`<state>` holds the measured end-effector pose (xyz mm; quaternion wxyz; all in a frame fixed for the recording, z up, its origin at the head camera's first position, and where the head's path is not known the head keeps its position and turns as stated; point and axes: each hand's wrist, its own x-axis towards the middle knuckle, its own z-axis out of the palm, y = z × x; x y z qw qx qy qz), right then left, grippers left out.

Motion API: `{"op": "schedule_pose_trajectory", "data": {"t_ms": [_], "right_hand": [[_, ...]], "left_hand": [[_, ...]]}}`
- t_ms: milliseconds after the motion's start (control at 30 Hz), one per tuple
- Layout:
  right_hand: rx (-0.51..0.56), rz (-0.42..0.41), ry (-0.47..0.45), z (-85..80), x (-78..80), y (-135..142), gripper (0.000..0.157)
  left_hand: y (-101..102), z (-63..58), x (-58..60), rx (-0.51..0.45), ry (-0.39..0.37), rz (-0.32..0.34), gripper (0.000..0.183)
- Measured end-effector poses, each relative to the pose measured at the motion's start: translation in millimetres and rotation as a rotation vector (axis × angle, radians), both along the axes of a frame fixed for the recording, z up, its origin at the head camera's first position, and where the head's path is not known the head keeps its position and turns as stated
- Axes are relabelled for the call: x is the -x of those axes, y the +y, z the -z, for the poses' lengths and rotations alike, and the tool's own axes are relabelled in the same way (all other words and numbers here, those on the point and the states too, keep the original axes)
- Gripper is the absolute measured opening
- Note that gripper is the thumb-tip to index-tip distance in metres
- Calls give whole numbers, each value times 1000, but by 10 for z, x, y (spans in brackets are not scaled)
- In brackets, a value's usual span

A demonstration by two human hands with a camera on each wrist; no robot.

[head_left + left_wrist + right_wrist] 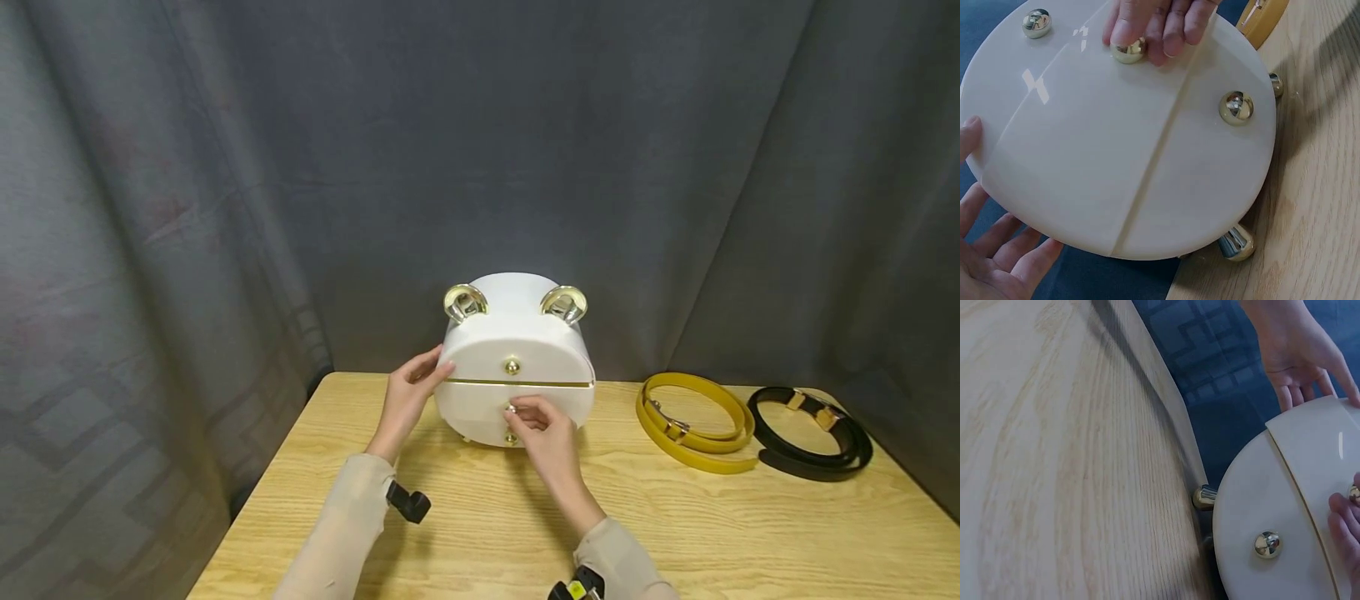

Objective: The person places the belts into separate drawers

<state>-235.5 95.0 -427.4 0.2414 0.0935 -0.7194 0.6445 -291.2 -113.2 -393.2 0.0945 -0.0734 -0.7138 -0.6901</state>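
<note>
A white rounded jewellery box (514,329) with gold ears and gold ball knobs stands on the table, its drawer fronts facing me. With thumb and fingers, my right hand (551,437) pinches the middle knob (1127,56), partly covering it. A gold-edged gap runs above that middle drawer in the head view. My left hand (408,396) rests against the box's left side, fingers along the side wall and thumb on the front edge. Above the right hand sits the top knob (512,367); the bottom knob (1236,108) shows just below it.
To the right lie a coiled yellow belt (697,462) and a coiled black belt (817,472), both with metal buckles. Short gold feet (1236,244) hold up the box on the wooden table (465,533). A dark grey curtain (525,150) hangs behind it.
</note>
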Motion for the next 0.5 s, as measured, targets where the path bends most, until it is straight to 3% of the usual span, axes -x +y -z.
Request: {"op": "schedule_pose_trajectory", "data": {"t_ms": [500], "right_hand": [[-9, -14, -64, -90, -174, -14, 15]], "left_hand": [[-23, -43, -5, 12, -57, 23, 52]]}}
